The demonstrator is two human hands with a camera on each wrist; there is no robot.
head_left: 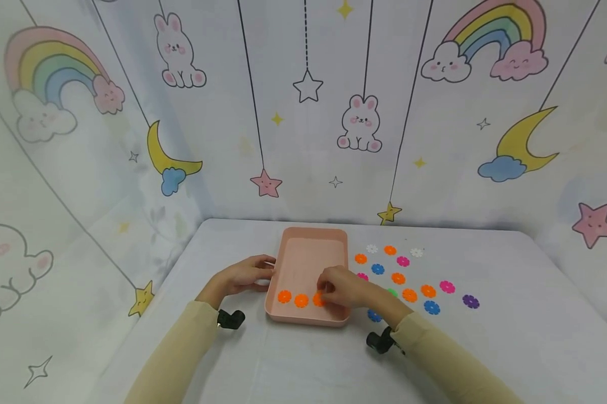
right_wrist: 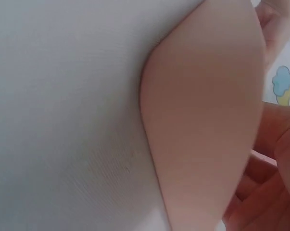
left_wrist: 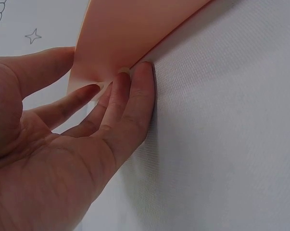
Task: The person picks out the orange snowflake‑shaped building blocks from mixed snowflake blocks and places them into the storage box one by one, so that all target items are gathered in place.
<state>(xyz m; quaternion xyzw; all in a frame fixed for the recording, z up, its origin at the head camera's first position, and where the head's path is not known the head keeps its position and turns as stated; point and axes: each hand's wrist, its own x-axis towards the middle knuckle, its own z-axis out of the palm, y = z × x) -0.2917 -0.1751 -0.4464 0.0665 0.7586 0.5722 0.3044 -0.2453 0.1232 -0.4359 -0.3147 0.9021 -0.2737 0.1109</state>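
A pink rectangular tray [head_left: 311,252] lies on the white table. Two orange flower-shaped discs [head_left: 284,296] rest inside, along its near end. A third orange flower-shaped disc [head_left: 317,299] is at the right end of this row, partly covered by my right hand [head_left: 346,287], whose curled fingers pinch it. In the right wrist view the tray wall [right_wrist: 202,101] hides the fingertips and the disc. At the tray's left side, my left hand [head_left: 245,275] touches the outer wall with loosely extended fingers. The left wrist view shows the thumb against the rim and fingertips [left_wrist: 144,72] low on the wall.
Right of the tray lie several loose flower-shaped discs: orange [head_left: 398,278], blue [head_left: 432,307], pink [head_left: 447,287], white [head_left: 417,252], and a purple disc [head_left: 470,301]. A green disc [head_left: 392,292] is partly behind the right forearm. A patterned curtain [head_left: 313,140] stands behind the table.
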